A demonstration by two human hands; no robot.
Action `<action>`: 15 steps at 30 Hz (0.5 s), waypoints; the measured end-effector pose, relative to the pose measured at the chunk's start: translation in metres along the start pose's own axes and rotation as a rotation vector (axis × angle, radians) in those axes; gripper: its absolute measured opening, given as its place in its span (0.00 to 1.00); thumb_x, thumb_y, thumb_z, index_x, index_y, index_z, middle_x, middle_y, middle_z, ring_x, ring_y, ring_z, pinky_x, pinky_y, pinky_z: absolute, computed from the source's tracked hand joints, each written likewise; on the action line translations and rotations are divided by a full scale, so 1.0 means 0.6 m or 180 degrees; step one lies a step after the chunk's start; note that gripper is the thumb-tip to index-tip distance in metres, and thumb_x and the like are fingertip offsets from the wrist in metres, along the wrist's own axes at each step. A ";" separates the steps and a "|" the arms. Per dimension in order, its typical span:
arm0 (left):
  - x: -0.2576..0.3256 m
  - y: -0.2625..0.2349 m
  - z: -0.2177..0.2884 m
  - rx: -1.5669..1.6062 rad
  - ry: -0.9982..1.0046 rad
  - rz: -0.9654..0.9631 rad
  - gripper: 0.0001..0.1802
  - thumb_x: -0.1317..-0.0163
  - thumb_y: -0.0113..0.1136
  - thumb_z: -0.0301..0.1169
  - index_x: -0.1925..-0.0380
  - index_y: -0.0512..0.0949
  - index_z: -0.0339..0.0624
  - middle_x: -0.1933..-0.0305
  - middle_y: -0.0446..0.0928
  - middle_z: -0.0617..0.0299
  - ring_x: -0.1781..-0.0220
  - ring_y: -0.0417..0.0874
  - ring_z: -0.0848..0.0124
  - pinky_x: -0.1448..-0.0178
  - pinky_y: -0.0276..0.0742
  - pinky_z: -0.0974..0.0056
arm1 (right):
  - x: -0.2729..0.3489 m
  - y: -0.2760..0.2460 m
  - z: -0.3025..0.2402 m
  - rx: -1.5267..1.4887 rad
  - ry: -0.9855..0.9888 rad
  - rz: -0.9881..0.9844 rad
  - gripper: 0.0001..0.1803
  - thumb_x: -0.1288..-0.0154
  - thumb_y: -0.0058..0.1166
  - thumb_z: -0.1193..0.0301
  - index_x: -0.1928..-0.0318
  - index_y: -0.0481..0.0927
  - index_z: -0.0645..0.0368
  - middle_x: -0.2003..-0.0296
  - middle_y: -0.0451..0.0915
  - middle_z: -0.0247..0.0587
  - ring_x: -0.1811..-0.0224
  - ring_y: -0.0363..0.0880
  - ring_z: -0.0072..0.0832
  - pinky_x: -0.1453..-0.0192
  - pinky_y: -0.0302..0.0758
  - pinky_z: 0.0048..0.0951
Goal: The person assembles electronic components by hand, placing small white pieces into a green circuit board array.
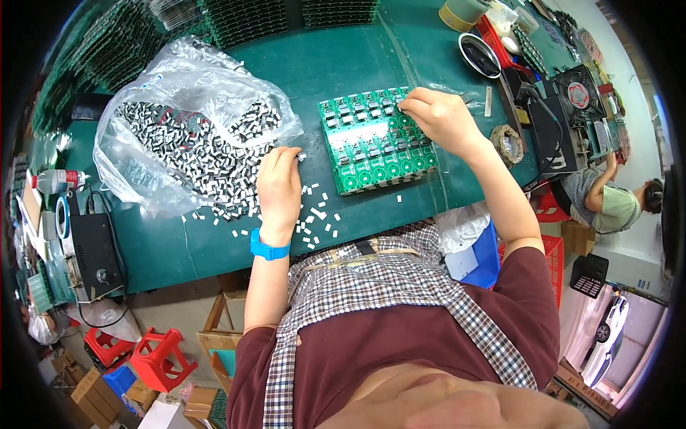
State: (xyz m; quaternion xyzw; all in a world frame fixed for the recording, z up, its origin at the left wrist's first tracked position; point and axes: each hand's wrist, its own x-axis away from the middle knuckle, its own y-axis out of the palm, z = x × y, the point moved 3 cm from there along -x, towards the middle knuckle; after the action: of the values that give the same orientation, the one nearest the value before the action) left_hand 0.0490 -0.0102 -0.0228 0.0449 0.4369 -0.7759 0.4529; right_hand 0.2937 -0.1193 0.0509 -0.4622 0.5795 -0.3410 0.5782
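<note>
A stack of green circuit boards (pixel 377 134), its top panel set with rows of small parts, lies on the green table in front of me. Over its far right corner is my right hand (pixel 444 120), thumb and fingers pinched at the board; whatever they hold is hidden. My left hand (pixel 279 187) is closed in a pinch at the right edge of a heap of small black-and-white components (pixel 207 161). A small white piece shows by its fingertips, but I cannot tell if it is gripped. The heap spills from a clear plastic bag (pixel 182 79), with loose pieces (pixel 314 214) scattered beside my left wrist.
Stacked circuit boards (pixel 246 20) line the table's far edge. At the right are a round dish (pixel 479 56), a tape roll (pixel 506 145) and a fan (pixel 577 94). A black control box (pixel 97 254) and a bottle (pixel 57 181) stand left. Another person (pixel 607 204) sits far right.
</note>
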 end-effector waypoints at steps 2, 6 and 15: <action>0.000 -0.001 0.000 0.0003 -0.0006 0.0005 0.09 0.46 0.55 0.17 0.64 0.77 0.36 0.64 0.75 0.54 0.60 0.75 0.56 0.56 0.72 0.58 | 0.001 0.002 -0.005 0.0275 -0.0060 -0.0125 0.09 0.51 0.54 0.76 0.66 0.79 0.59 0.68 0.77 0.37 0.68 0.80 0.34 0.66 0.78 0.31; 0.003 -0.008 0.001 -0.0016 -0.0004 0.0064 0.09 0.46 0.56 0.17 0.65 0.77 0.36 0.63 0.76 0.54 0.61 0.77 0.57 0.56 0.72 0.60 | 0.004 0.000 -0.017 0.0497 -0.0184 -0.0234 0.08 0.49 0.56 0.77 0.65 0.80 0.59 0.67 0.78 0.36 0.68 0.81 0.33 0.66 0.78 0.30; 0.031 -0.046 0.089 0.3398 -0.1390 -0.0170 0.10 0.44 0.60 0.17 0.60 0.78 0.31 0.59 0.77 0.58 0.57 0.79 0.73 0.52 0.75 0.71 | 0.007 -0.042 -0.171 -0.1871 0.0505 0.0171 0.19 0.51 0.64 0.76 0.55 0.78 0.61 0.63 0.79 0.42 0.66 0.81 0.29 0.65 0.78 0.27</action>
State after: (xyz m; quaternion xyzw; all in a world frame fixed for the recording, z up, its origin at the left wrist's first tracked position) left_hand 0.0348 -0.0550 0.0189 0.0950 -0.1178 -0.8913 0.4275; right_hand 0.1967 -0.1459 0.0827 -0.5661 0.7087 -0.1784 0.3814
